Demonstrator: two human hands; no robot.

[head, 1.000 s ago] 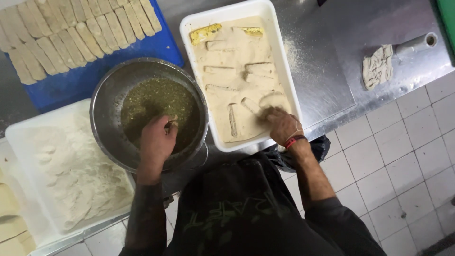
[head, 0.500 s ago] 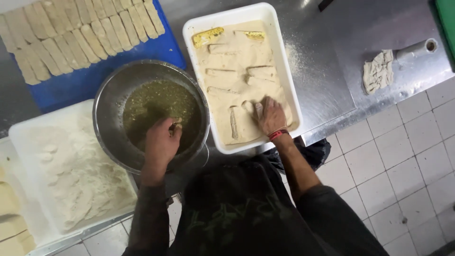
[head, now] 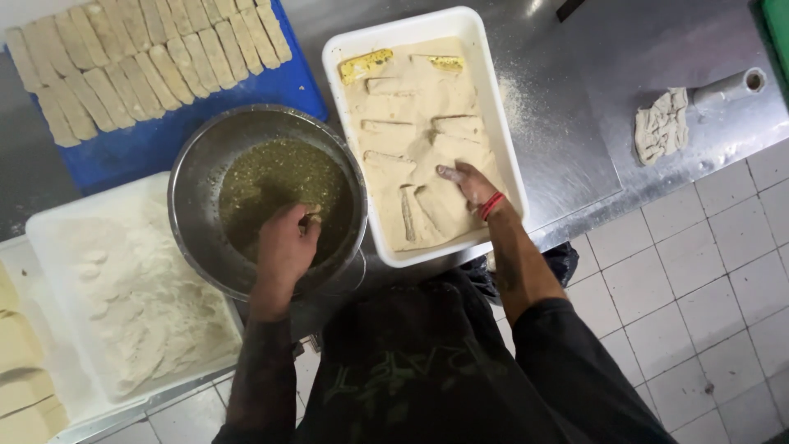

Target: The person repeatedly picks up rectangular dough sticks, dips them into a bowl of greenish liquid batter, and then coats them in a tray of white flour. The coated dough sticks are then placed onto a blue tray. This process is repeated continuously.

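At the left edge of the steel tabletop (head: 575, 156) sits a white tray of flour (head: 123, 296), its powder pressed into ridges, with pale slabs just showing beyond it at the corner. Behind it, toward the far left corner, a blue cutting board (head: 156, 144) carries two close rows of beige strips (head: 140, 49) laid side by side. Just right of the flour tray stands a round metal bowl (head: 197, 173) holding a green-brown batter (head: 271, 181). The left hand (head: 283, 247) reaches over the bowl's near rim, its fingers (head: 306, 220) curled together down into the batter on something small and pale; what it is cannot be made out. Next to the bowl, a white rectangular tray (head: 493, 107) is filled with tan crumbs, and several coated strips (head: 394, 127) lie half buried in them, two yellower ones at its far end. The right hand (head: 468, 181), dusted with crumbs and wearing a red band at the wrist, lies flat on the crumbs near the tray's near right corner, fingers (head: 448, 171) straight, slightly apart and gripping nothing. Loose crumbs dust the steel right of this tray. Toward the right edge lies a crumpled pale cloth (head: 662, 123), touching a short grey tube (head: 727, 86).
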